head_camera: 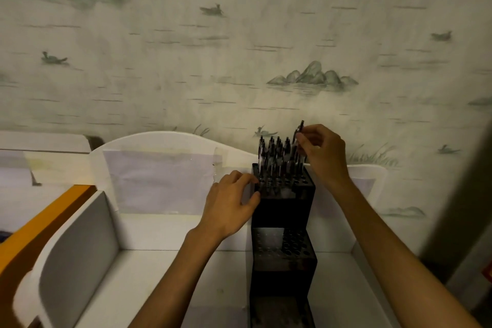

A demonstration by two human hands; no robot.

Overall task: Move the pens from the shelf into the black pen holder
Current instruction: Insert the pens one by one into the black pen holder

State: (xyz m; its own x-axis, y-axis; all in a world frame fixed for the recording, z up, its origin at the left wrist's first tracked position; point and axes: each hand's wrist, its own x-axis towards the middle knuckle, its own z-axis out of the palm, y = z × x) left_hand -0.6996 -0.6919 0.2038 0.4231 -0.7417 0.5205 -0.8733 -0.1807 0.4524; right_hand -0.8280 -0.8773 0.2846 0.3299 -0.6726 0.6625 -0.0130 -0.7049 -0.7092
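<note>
- The black pen holder [283, 221] is a stepped block with three tiers of holes, standing on the white shelf [165, 287] toward its right side
- Its top tier, nearest the wall, is crowded with dark pens [277, 160] standing upright in the holes; the middle tier shows rows of open holes
- The right hand [323, 153] is raised above the top tier's right edge, thumb and fingertips pinching one pen [298, 132] near its upper end; the pen leans slightly and its lower end seems to sit among the others, though the dim light makes that hard to judge
- The left hand [230, 202] rests against the holder's upper left side, fingers loosely bent and touching the top edge, holding nothing
- Behind hangs wallpaper [186, 48] printed with hills and birds
- An orange edge [42, 218] runs along the shelf's left
</note>
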